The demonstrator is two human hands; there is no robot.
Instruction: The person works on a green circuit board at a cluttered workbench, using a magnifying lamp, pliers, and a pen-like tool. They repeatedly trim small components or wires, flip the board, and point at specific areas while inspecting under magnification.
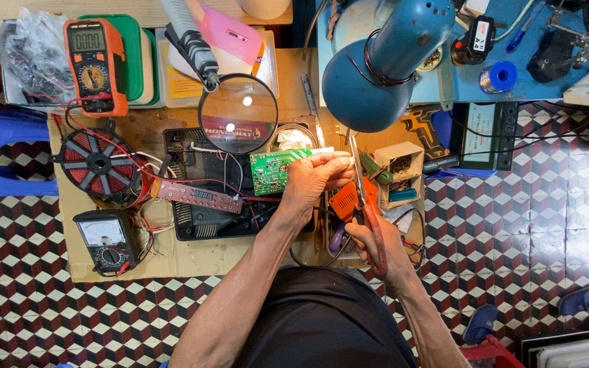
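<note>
My left hand (313, 178) grips the right end of a green circuit board (273, 169) and holds it up over the opened black appliance base (202, 187). My right hand (376, 240) is wrapped around the red handles of long-nose pliers (364, 199), whose tips reach up to the board's edge by my left fingers. A round magnifying glass (238, 113) on a flexible arm hangs just above and left of the board. Red wires run from the board area to a narrow red display strip (199, 197) and a round copper coil (95, 162).
An orange digital multimeter (95, 65) and a black analogue meter (107, 240) lie at the left on a cardboard sheet (192, 257). A blue desk lamp (380, 65) hangs over the upper right. A small box of parts (398, 170) sits right of my hands. A blue stool (1, 146) stands far left.
</note>
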